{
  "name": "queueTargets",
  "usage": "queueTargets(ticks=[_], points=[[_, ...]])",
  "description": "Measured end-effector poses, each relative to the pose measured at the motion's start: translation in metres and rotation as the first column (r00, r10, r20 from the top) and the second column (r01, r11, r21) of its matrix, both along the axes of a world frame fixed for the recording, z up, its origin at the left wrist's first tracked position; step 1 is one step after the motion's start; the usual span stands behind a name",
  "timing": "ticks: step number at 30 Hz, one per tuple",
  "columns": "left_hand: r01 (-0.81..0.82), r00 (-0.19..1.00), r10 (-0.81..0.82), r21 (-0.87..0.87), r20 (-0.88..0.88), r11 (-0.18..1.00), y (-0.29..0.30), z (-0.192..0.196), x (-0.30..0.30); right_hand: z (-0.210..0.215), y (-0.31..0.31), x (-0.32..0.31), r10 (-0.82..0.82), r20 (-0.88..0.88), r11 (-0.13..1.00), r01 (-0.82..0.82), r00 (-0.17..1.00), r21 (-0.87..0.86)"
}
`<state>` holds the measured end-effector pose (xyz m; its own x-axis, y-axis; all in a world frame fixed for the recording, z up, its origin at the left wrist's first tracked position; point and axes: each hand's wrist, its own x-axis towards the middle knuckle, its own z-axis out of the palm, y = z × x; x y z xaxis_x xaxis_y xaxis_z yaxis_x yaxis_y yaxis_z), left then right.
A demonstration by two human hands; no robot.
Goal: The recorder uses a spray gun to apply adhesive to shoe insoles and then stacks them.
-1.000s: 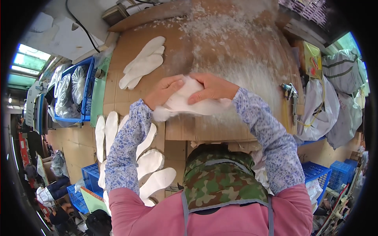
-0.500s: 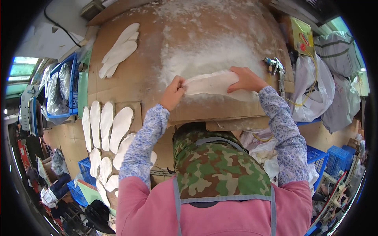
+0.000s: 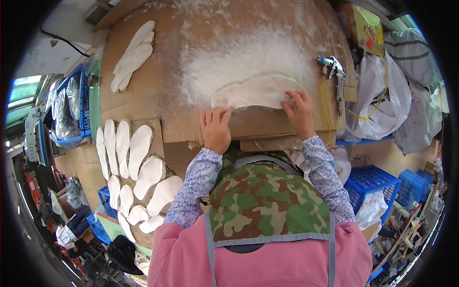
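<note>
A white insole-shaped piece (image 3: 253, 93), slightly curved, lies near the front edge of a brown cardboard sheet (image 3: 184, 126). My left hand (image 3: 217, 129) is at its near left edge, thumb side touching, other fingers slightly bent and apart. At the piece's right end is my right hand (image 3: 300, 112), fingers over its upper face and thumb at its near edge, gripping it there. The underside of the piece is hidden. Beyond it spreads a fuzzy white patch (image 3: 244, 55) on the cardboard.
More white insole pieces (image 3: 141, 146) lie in rows on cardboard at the left. A small pile of them (image 3: 136, 55) sits at the far left. A spray gun (image 3: 332, 67) with a yellow hose hangs at the right, by white bags (image 3: 380, 91). Blue crates (image 3: 368, 184) stand at the lower right.
The insole piece has come down onto the cardboard, its near edge now curved. Both hands have drawn nearer to me, and my left fingers have loosened from the piece's left end.
</note>
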<state>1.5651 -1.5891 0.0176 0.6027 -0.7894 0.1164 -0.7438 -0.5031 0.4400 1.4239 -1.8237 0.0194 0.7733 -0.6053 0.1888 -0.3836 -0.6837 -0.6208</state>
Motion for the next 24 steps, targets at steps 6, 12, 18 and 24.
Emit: queueTargets(ticks=[6, 12, 18, 24], points=[[0.007, 0.996, -0.007, -0.003, 0.094, 1.0, 0.012, -0.016, -0.017, -0.011, 0.014, -0.023, -0.063, 0.039, 0.989, 0.068, 0.997, -0.134], [-0.091, 0.992, 0.1, -0.116, 0.074, 0.989, 0.002, -0.015, -0.014, -0.008, -0.028, -0.063, -0.155, 0.141, 0.983, 0.167, 0.978, -0.08], [-0.11, 0.987, 0.132, -0.209, 0.093, 0.972, -0.012, 0.007, -0.006, -0.016, -0.132, -0.099, -0.498, 0.149, 0.82, 0.52, 0.854, -0.238], [0.276, 0.961, -0.262, -0.34, 0.086, 0.899, -0.093, 0.019, -0.015, -0.049, -0.185, -0.097, -0.492, -0.057, 0.821, 0.485, 0.869, 0.301]])
